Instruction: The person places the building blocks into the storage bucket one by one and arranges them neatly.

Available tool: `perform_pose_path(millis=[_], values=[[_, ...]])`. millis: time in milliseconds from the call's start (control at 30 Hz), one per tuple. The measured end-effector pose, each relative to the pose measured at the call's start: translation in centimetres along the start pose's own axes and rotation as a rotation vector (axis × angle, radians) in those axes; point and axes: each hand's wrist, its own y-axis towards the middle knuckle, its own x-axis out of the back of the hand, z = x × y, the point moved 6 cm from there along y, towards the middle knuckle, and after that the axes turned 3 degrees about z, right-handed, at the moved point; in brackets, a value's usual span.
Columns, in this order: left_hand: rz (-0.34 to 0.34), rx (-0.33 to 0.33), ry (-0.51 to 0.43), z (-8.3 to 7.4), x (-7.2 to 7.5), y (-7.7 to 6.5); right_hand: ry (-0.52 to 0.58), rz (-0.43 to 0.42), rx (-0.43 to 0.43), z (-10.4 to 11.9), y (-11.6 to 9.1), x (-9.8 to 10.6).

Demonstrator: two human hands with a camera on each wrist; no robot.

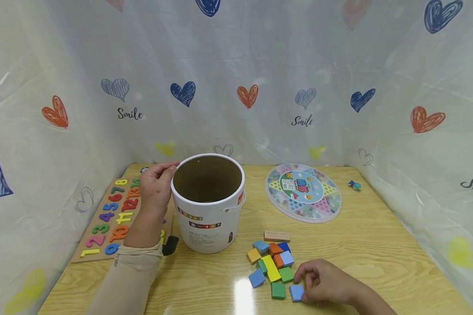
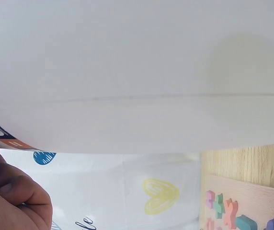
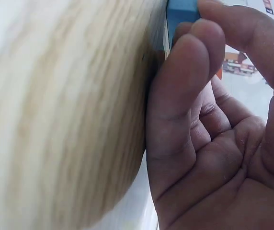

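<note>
Your left hand (image 1: 155,186) grips the likely light bucket (image 1: 209,214) by its rim, and your right hand (image 1: 325,282) pinches the blue block (image 1: 296,292) on the table (image 1: 386,245), probably stiff and smooth, so hold opposite edges.

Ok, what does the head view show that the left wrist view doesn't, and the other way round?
Only the head view: the right grip at a light blue block, the other loose blocks, the round printed disc and the inside of the bucket.
Only the left wrist view: a thin line running along the bucket's plain wall, seen close up.
Both: the bucket, part of the left grip, the number board, the wooden table and the heart-print curtain.
</note>
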Motion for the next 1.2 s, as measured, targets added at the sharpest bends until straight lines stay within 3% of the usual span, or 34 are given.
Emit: perform_pose_path(millis=[733,1033,1200], values=[[0.008,0.013,0.007,0.1,0.0,-0.1,-0.103,-0.047,0.013,0.8,0.5,-1.4],[0.001,0.020,0.019,0.2,-0.1,0.1,-0.143,0.006,-0.006,0.9,0.1,-2.6],[0.005,0.040,0.025,0.2,0.0,0.1,-0.202,-0.035,0.045,1.7,0.4,-2.4]])
